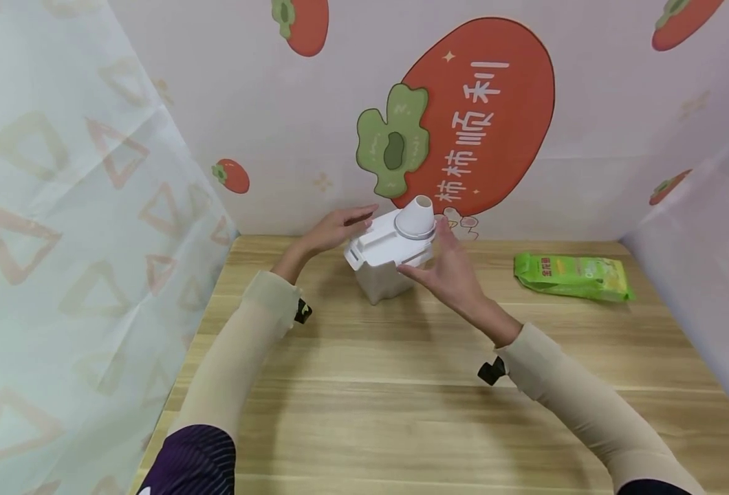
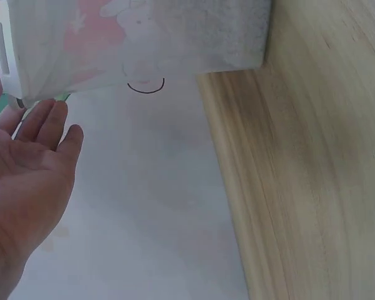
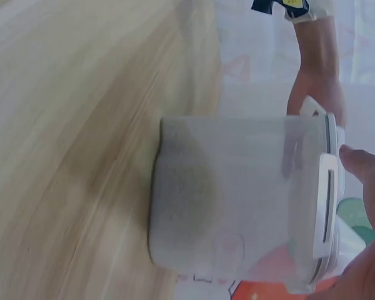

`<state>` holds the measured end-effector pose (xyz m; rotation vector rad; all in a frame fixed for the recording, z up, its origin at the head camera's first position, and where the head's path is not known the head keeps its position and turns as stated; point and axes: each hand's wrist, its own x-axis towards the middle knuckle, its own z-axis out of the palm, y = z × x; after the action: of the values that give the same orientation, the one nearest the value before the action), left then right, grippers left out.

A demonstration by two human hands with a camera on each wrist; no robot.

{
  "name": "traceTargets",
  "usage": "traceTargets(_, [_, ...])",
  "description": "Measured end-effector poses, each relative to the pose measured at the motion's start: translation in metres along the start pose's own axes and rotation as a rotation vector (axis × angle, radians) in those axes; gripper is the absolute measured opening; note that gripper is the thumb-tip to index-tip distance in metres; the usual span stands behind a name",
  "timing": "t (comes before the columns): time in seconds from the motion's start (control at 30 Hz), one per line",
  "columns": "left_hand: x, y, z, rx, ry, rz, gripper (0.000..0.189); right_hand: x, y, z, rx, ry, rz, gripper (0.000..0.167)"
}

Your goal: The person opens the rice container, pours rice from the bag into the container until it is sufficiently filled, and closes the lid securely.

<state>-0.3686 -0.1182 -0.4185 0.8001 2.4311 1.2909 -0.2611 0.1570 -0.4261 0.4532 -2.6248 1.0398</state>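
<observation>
A translucent plastic storage box (image 1: 384, 282) with a white lid (image 1: 382, 237) stands near the table's back edge. A hollow white cone-shaped piece (image 1: 417, 216) sits on the lid, toward the right. My left hand (image 1: 335, 228) is at the lid's left side, fingers extended and palm facing inward in the left wrist view. My right hand (image 1: 454, 271) is spread at the right end of the lid, the thumb at its near edge and the fingers beside the cone. A slotted latch (image 3: 325, 206) shows on the box's side in the right wrist view.
A green packet (image 1: 573, 277) lies on the wooden table (image 1: 395, 392) to the right. Behind is a wall covering (image 1: 315, 130) printed with persimmons, and patterned sheets (image 1: 80, 240) enclose the sides. Black wrist cameras (image 1: 492, 372) are worn at the cuffs.
</observation>
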Motion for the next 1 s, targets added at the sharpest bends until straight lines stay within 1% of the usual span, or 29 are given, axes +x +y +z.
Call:
traceTargets(0.07, [0.001,0.0,0.001,-0.014,-0.004,0.004,0.059,-0.001,-0.005,0.005,0.0,0.001,0.014,0.125])
traceTargets(0.17, [0.002,0.0,0.004,0.002,-0.007,0.016,0.056,-0.003,-0.01,0.011,0.015,-0.015,0.077,0.131])
traceTargets(0.27, [0.003,0.001,0.006,0.039,0.002,0.016,0.051,-0.004,-0.012,0.015,0.04,-0.029,0.125,0.131])
traceTargets(0.37, [0.003,0.002,0.008,0.066,0.021,0.011,0.049,-0.003,-0.01,0.017,0.03,-0.043,0.143,0.13])
traceTargets(0.53, [0.0,0.003,0.012,0.055,0.057,0.012,0.048,0.002,-0.003,0.015,0.025,-0.06,0.097,0.128])
traceTargets(0.6, [-0.002,0.004,0.014,0.049,0.067,0.028,0.048,0.005,0.0,0.012,0.033,-0.078,0.084,0.128])
traceTargets(0.77, [-0.008,0.007,0.018,0.062,0.113,0.082,0.047,0.013,0.008,0.001,0.049,-0.155,0.077,0.128])
traceTargets(0.9, [-0.016,0.008,0.024,0.048,0.155,0.082,0.049,0.023,0.017,-0.009,0.048,-0.229,0.045,0.127])
traceTargets(1.0, [-0.022,0.009,0.028,0.018,0.182,0.083,0.051,0.031,0.024,-0.015,0.076,-0.284,0.016,0.126])
